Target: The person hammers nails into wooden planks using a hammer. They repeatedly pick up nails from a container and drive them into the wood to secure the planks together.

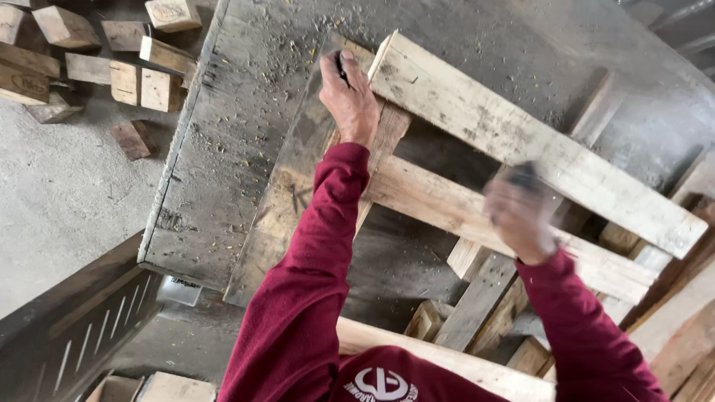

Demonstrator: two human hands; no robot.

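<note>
Grey metal-topped workbench [246, 112], scuffed, strewn with sawdust and small chips. Wooden pallet frame [521, 149] flat on top, slats crossing, one end overhanging the near edge. Concrete floor [52, 193] beside the bench, loose wooden blocks [112, 67] scattered on it near the far corner.

No packages, signs or screens show; only a round stamped mark on a wooden block [172, 13] at top left.
</note>
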